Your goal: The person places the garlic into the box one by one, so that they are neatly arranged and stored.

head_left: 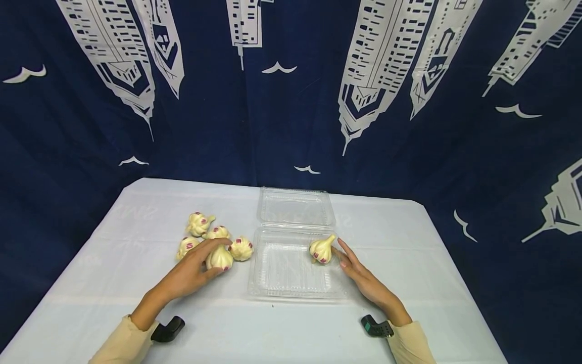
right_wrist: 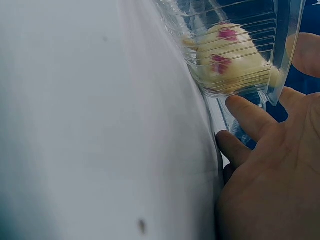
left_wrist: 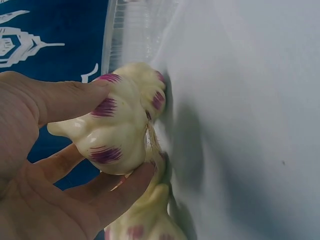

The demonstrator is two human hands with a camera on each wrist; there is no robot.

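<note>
My left hand (head_left: 190, 269) grips a garlic bulb (head_left: 220, 259), cream-white with purple streaks. In the left wrist view the thumb lies along one side of that bulb and the fingers curl under the other, its stem pointing towards the palm. Several more bulbs lie around it, one garlic bulb (head_left: 241, 248) close to the clear plastic box (head_left: 282, 273). Inside the box, by its right wall, sits a single garlic bulb (right_wrist: 230, 62) with its stem up. My right hand (head_left: 367, 283) is at that wall, fingers loosely extended, fingertips right at the plastic in the right wrist view.
The box's hinged lid (head_left: 295, 208) lies folded back, away from me. Beyond the white-covered table (head_left: 136, 212) hangs a dark blue cloth (head_left: 218, 126) printed with white buildings and birds. A black wrist device (head_left: 168, 329) sits by the left sleeve, another at the right.
</note>
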